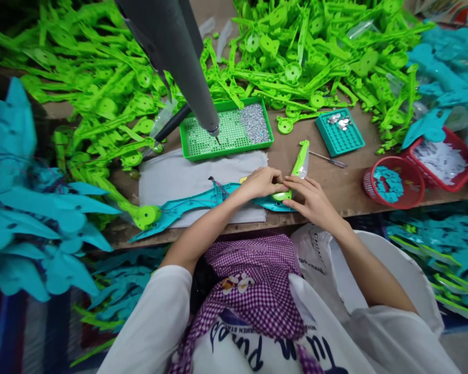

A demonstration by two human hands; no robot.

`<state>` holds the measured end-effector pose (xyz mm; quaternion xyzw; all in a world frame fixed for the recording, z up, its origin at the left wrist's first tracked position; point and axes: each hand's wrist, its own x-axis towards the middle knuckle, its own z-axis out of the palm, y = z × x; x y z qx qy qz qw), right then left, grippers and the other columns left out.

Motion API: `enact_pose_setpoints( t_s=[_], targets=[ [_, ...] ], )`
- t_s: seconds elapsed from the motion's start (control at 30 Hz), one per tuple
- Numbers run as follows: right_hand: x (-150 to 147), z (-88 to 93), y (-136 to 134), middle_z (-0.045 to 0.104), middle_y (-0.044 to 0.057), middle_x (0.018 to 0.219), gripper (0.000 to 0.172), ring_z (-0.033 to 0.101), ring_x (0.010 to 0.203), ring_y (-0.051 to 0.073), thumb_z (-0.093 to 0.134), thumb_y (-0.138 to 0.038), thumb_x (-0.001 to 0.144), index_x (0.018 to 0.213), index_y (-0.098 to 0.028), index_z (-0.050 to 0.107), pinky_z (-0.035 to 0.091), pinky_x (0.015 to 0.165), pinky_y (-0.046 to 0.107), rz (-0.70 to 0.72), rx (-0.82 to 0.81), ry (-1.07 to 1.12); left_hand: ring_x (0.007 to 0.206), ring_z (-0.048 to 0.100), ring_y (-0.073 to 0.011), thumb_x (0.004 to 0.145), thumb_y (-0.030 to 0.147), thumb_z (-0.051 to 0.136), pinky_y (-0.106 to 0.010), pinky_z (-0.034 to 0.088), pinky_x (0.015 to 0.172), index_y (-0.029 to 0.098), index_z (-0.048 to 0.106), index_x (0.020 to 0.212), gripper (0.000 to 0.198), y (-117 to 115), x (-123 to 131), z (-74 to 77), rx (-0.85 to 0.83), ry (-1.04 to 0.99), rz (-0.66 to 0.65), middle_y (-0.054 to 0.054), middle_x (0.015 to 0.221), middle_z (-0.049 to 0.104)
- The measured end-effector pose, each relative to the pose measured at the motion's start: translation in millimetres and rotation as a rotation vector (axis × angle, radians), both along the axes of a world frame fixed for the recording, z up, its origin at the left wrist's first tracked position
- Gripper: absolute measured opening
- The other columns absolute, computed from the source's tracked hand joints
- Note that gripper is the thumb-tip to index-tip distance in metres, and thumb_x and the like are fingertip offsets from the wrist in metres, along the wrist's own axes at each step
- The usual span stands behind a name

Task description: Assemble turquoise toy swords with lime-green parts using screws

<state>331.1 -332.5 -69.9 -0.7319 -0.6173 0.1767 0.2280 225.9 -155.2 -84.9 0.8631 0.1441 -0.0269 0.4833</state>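
A long turquoise plastic shell [187, 203] with thin wires along it lies across the grey cloth [156, 174] at the bench's front edge. At its right end sits a lime-green plastic arm [300, 159] with a round end. My left hand [262, 183] has its fingers pinched at the left side of that round end. My right hand [311, 198] grips the same end from the right, thumb below and fingers above. The fingers partly cover the join between the two pieces. At the shell's left tip is another lime-green round piece [146, 216].
A dark power screwdriver [187, 67] hangs over a green tray [226, 152] of small screws. A teal tray [340, 136] holds silver discs. Beside it lies a hand screwdriver [337, 162]. Red baskets [393, 201] of small parts stand right. Heaped green parts [296, 72] cover the back.
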Motion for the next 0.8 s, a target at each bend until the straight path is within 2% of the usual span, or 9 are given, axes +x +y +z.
enact_pose_setpoints(
  t_s=[0.13, 0.27, 0.4, 0.5, 0.63, 0.8],
  targets=[
    [-7.1, -11.3, -0.6, 0.048, 0.005, 0.143, 0.051, 0.037, 0.137, 0.02, 0.045, -0.043, 0.092, 0.14, -0.025, 0.038, 0.024, 0.115, 0.047, -0.012, -0.019, -0.023, 0.068, 0.056, -0.0116, 0.078, 0.027, 0.065, -0.023, 0.036, 0.062, 0.013, 0.068, 0.08, 0.014, 1.6, -1.5, -3.1, -0.052, -0.017, -0.028, -0.001, 0.072, 0.066],
    [-22.4, -30.7, -3.0, 0.047, 0.007, 0.143, 0.049, 0.035, 0.138, 0.021, 0.039, -0.036, 0.095, 0.142, -0.024, 0.035, 0.022, 0.116, 0.048, -0.114, 0.106, -0.12, 0.067, 0.056, -0.0112, 0.08, 0.027, 0.062, -0.023, 0.036, 0.061, 0.013, 0.068, 0.084, 0.015, 0.9, -5.0, -3.7, -0.024, -0.019, -0.045, -0.002, 0.074, 0.067],
    [-28.6, -46.8, -4.3, 0.048, 0.008, 0.142, 0.048, 0.035, 0.137, 0.022, 0.037, -0.037, 0.095, 0.142, -0.025, 0.035, 0.027, 0.113, 0.049, -0.16, 0.173, -0.146, 0.067, 0.057, -0.0114, 0.08, 0.033, 0.063, -0.022, 0.035, 0.059, 0.014, 0.067, 0.086, 0.021, 0.5, -7.9, -4.2, 0.001, -0.009, -0.035, -0.001, 0.078, 0.068],
    [-26.6, -50.8, -5.0, 0.047, 0.008, 0.143, 0.049, 0.036, 0.137, 0.024, 0.036, -0.039, 0.095, 0.142, -0.025, 0.036, 0.029, 0.112, 0.05, -0.149, 0.205, -0.123, 0.071, 0.058, -0.0121, 0.081, 0.036, 0.062, -0.021, 0.036, 0.059, 0.014, 0.067, 0.09, 0.024, 1.8, -8.1, -5.6, -0.009, 0.015, -0.059, -0.002, 0.083, 0.069],
    [-24.3, -52.5, -7.5, 0.045, 0.014, 0.143, 0.052, 0.039, 0.135, 0.029, 0.043, -0.043, 0.092, 0.139, -0.019, 0.042, 0.032, 0.11, 0.052, -0.182, 0.28, -0.087, 0.077, 0.058, -0.013, 0.083, 0.035, 0.062, -0.022, 0.038, 0.066, 0.013, 0.066, 0.094, 0.025, 2.5, -7.1, -6.4, -0.042, 0.017, -0.112, -0.003, 0.087, 0.068],
    [-27.1, -52.9, -9.0, 0.045, 0.019, 0.141, 0.055, 0.04, 0.133, 0.035, 0.047, -0.043, 0.09, 0.136, -0.012, 0.048, 0.032, 0.109, 0.057, -0.176, 0.333, -0.094, 0.075, 0.058, -0.0148, 0.078, 0.032, 0.066, -0.025, 0.039, 0.069, 0.013, 0.065, 0.08, 0.019, 2.2, -4.9, -8.7, -0.178, -0.019, -0.121, 0.0, 0.074, 0.064]
  ],
)
